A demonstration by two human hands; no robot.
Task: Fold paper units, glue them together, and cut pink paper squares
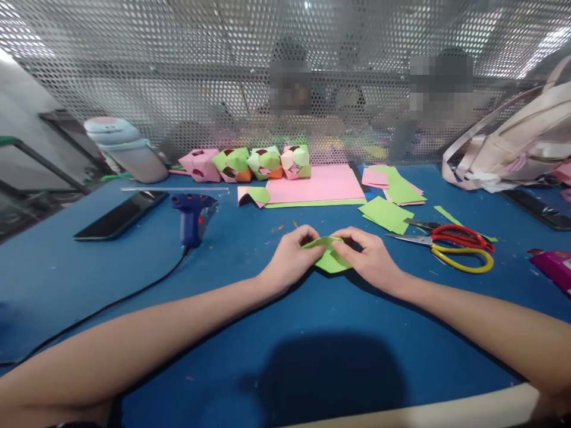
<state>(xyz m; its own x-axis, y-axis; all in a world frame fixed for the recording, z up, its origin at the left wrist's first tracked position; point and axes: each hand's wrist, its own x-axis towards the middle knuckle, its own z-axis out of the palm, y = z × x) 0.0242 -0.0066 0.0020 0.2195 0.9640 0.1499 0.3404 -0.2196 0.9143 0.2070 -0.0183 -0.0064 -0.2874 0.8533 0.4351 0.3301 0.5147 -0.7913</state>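
Note:
A small piece of green paper (pixel 331 260) is held between both hands, just above the blue table. My left hand (pixel 294 254) pinches its left side, with the thumb on top and the fingers curled behind. On the other side my right hand (pixel 371 257) grips the paper the same way, its thumb pressing near the upper right edge. The sheet looks bent or folded; its far edge is partly hidden by the fingers. Beyond the hands lies a folded pink and green paper piece (pixel 254 195), next to a stack of pink sheets (pixel 316 184).
Several folded paper shapes (pixel 232 163) line the mesh partition (pixel 232 77). To the left are a blue glue gun (pixel 191 220), a phone (pixel 121 216) and a bottle (pixel 128 151). Green squares (pixel 387 214), scissors (pixel 461 249) and a bag (pixel 520 137) are on the right.

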